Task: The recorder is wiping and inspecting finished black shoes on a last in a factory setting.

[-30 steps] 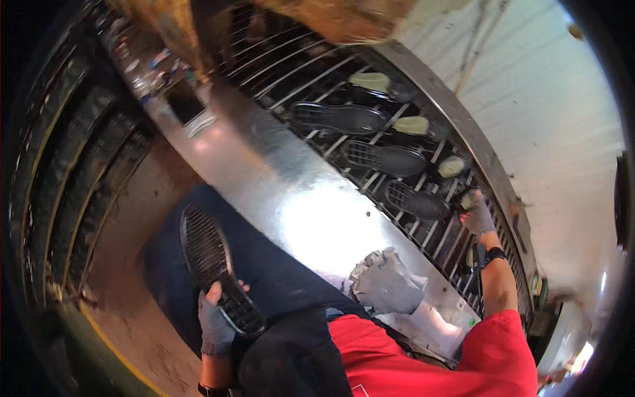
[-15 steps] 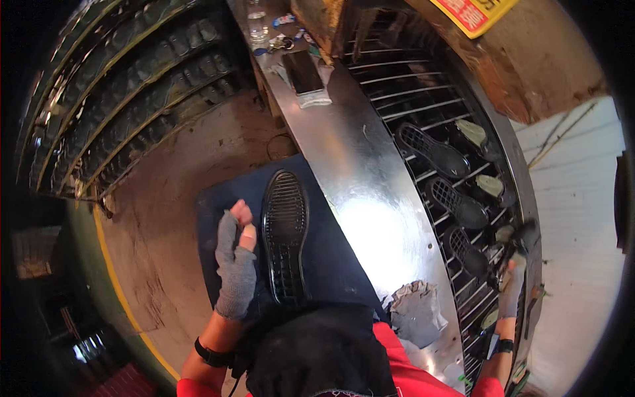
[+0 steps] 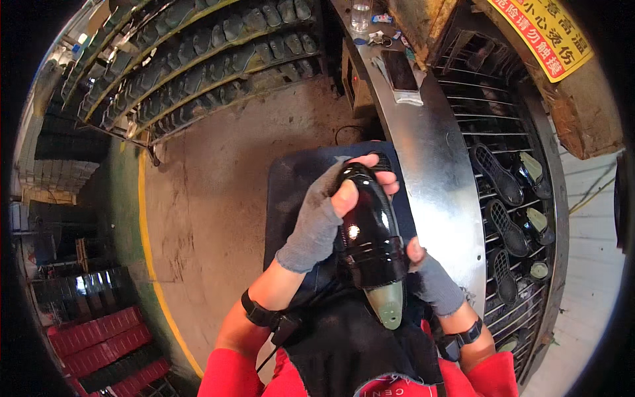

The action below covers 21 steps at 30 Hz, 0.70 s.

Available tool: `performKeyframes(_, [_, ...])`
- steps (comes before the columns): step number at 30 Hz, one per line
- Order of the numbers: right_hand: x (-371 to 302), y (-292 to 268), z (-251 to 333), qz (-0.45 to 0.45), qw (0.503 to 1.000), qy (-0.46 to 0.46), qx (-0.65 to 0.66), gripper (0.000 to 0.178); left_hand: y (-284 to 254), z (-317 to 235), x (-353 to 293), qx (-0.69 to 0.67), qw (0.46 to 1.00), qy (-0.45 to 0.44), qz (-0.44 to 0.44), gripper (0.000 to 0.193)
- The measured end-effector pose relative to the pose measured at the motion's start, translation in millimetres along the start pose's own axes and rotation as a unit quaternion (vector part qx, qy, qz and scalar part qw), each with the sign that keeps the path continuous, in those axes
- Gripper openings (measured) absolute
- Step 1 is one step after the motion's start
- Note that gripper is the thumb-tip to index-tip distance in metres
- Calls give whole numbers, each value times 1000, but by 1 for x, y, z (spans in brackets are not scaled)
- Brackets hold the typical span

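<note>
Between my hands, over my lap, is a glossy black shoe upper [image 3: 372,228] on a green last [image 3: 386,308], toe pointing away from me. My left hand [image 3: 324,212], in a grey fingerless glove, grips it near the toe, thumb on top and fingertips round the far side. At its right side, towards the heel, my gloved right hand [image 3: 433,281] holds it with the thumb up; the other fingers are hidden. A dark ridged edge [image 3: 381,162] shows by my left fingers, and I cannot tell whether it is the sole. Blue cloth [image 3: 291,178] lies beneath.
Right of my lap runs a metal bench [image 3: 440,152] with a phone [image 3: 401,71] and a bottle [image 3: 360,16] at its far end. Beyond it, a barred rack [image 3: 493,135] holds soles [image 3: 508,228] and lasted shoes [image 3: 541,226]. Shoe-filled shelves [image 3: 225,59] stand far left.
My right hand has come from the rack to my lap with the lasted shoe. My left hand, earlier open beside the sole, now grips the shoe. The view has swung left.
</note>
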State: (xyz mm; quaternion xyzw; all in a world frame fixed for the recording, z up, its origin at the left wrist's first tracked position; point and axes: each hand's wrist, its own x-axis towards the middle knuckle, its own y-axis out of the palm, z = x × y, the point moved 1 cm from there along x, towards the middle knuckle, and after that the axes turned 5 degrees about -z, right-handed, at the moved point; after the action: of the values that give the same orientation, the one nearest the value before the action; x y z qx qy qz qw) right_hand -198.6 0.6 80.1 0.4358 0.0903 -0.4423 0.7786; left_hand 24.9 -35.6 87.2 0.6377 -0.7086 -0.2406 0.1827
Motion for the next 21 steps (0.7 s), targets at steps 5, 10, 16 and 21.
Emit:
performKeyframes(5, [0,-4,7,-7,999,2,36,78,-23,33,46,115,990,49,-64,65])
performKeyframes(10, [-13,-32,22,-90,994,-33,58,97,-34,44,70,650,758,57,-7,57])
performKeyframes(16, [-9,-33,6,-68,994,-26,77,127,-30,-5,58,82,993,-72,-37,48])
performKeyframes(21, [27,-10,-18,-49,998,-32,8,109,-27,-12,39,-30,999,-16,-7,68])
